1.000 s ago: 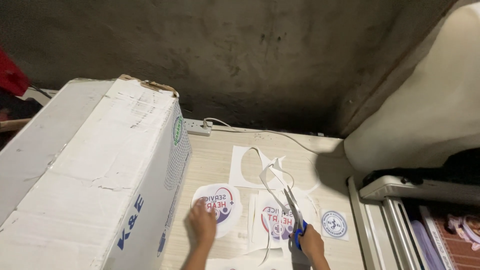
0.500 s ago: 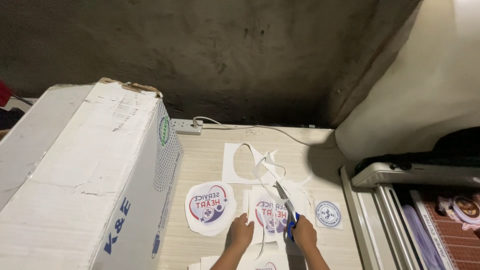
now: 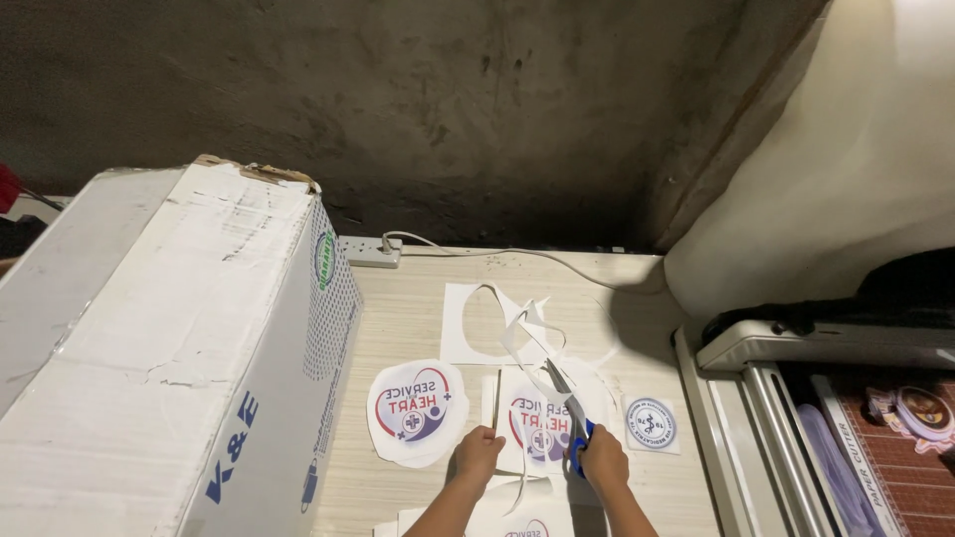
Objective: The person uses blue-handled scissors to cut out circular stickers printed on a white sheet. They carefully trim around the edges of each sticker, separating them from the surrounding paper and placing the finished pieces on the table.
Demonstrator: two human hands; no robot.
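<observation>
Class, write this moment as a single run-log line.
right hand: grips blue-handled scissors | left hand: steadies printed sheet | cut round emblem: lies left, apart

Counter (image 3: pixel 418 298) — pale wood-grain laminate, matt. Printed sheet (image 3: pixel 542 418) and round cut-out (image 3: pixel 416 410) — thin white paper, slight sheen. Scissors (image 3: pixel 567 408): bright metal blades, blue plastic handles. Cardboard box (image 3: pixel 179 338) — white-faced, scuffed, torn at edges. Wall (image 3: pixel 448 109): rough, stained concrete.

Box (image 3: pixel 169 348) left of cutout (image 3: pixel 416 412), printer (image 3: pixel 826 398) right
</observation>
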